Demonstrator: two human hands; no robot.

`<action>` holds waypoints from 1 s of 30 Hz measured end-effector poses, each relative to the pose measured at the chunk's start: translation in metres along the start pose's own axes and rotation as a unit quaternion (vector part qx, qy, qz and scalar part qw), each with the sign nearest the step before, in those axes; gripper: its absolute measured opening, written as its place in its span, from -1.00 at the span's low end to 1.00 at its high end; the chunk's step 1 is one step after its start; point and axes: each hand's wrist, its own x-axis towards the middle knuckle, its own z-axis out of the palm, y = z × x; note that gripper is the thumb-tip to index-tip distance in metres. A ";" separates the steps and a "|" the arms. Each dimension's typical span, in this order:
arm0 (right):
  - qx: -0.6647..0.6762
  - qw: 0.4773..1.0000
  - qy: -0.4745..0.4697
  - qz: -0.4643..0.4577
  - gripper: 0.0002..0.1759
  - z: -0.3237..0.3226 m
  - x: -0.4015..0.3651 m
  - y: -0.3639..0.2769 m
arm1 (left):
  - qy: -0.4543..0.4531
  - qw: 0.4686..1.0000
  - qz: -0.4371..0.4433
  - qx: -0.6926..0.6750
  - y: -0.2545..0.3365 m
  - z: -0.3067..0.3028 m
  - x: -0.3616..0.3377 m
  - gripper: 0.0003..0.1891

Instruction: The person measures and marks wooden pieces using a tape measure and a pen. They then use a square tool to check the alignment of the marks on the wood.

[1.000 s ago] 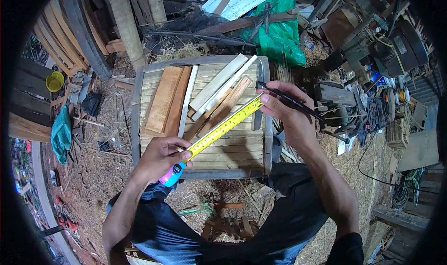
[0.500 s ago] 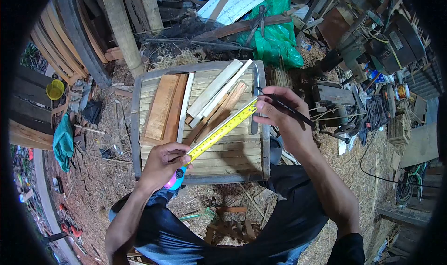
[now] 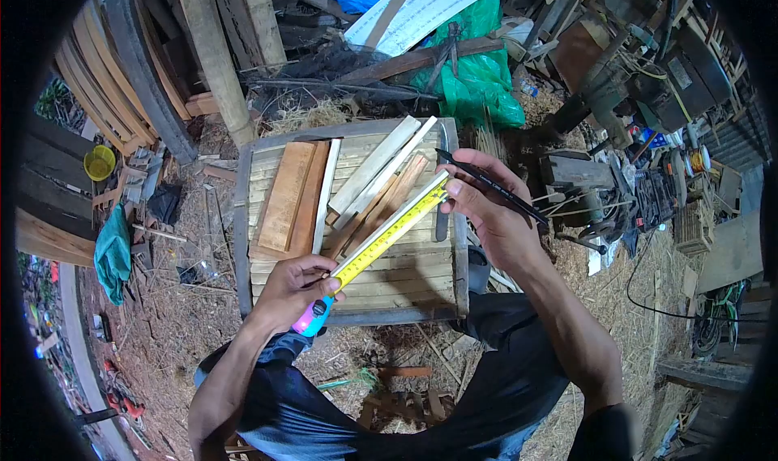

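Observation:
My left hand (image 3: pixel 300 293) is closed round a pink and blue tape measure (image 3: pixel 313 318), with its yellow blade (image 3: pixel 389 244) drawn out up and to the right. Along the blade's upper edge lies a thin pale wooden strip (image 3: pixel 395 220), its lower end at my left fingers. My right hand (image 3: pixel 496 218) pinches the far end of strip and blade between thumb and fingers. That same hand also grips a slim black pen (image 3: pixel 494 187), its tip pointing up-left past the strip's end. Below them is a slatted wooden table (image 3: pixel 389 299).
Brown boards (image 3: pixel 285 197) and pale wooden sticks (image 3: pixel 377 165) lie on the tabletop. Behind it are a green plastic sheet (image 3: pixel 478 88) and leaning timber (image 3: pixel 212 60). A machine (image 3: pixel 648 72) stands at the right. Wood shavings (image 3: pixel 186 331) cover the floor.
My left hand and the tape measure have shifted slightly right. The pen has tipped so that its point shows further left, beyond my right fingers. The whole view has dipped a little.

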 end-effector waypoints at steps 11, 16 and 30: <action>-0.073 0.997 0.026 0.009 -0.63 0.001 0.002 -0.002 | 0.000 1.000 -0.014 0.009 -0.002 0.000 0.001 -0.75; -0.088 0.995 0.041 0.018 -0.64 -0.001 0.003 0.000 | 0.020 0.999 -0.002 0.039 0.004 0.000 0.002 -0.77; -0.132 0.991 -0.013 -0.016 -0.59 -0.009 0.004 0.006 | -0.010 0.997 -0.054 0.053 0.009 -0.005 -0.006 -0.71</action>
